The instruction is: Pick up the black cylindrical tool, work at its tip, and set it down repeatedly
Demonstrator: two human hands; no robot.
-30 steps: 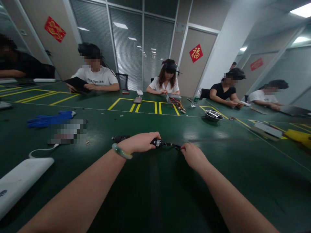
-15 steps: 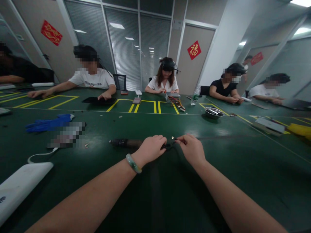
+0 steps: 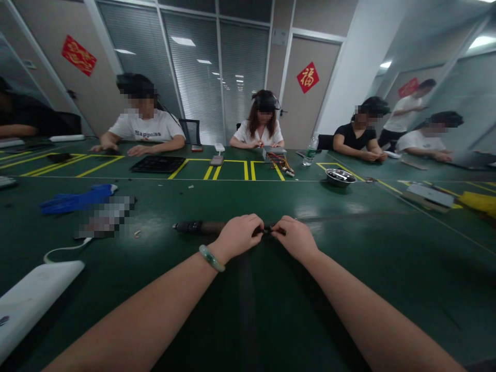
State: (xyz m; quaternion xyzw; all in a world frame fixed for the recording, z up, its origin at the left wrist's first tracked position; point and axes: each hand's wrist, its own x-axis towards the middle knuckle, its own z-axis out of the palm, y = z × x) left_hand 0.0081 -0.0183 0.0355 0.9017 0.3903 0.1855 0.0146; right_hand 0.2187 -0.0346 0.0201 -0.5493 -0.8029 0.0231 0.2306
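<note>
A dark, long tool with a pointed tip (image 3: 199, 227) lies on the green table, its tip to the left. My left hand (image 3: 240, 231) is closed over the right end of this tool, a bangle on its wrist. Close beside it on the right, my right hand (image 3: 294, 235) pinches a small dark piece. Between the fingertips of both hands a little dark part shows, too small to make out. The two hands are nearly touching.
To the left are a blue glove (image 3: 77, 199), a blurred phone (image 3: 106, 217) and a white power bank (image 3: 39, 294) with a cable. A metal bowl (image 3: 340, 177), bottle (image 3: 310, 151) and bundle of wires (image 3: 282, 163) stand farther off. Several people sit across the table.
My right hand has moved left, closer to my left hand. The small shiny bit near its fingers no longer shows. Across the table, a person's hands have pulled back from a black tray.
</note>
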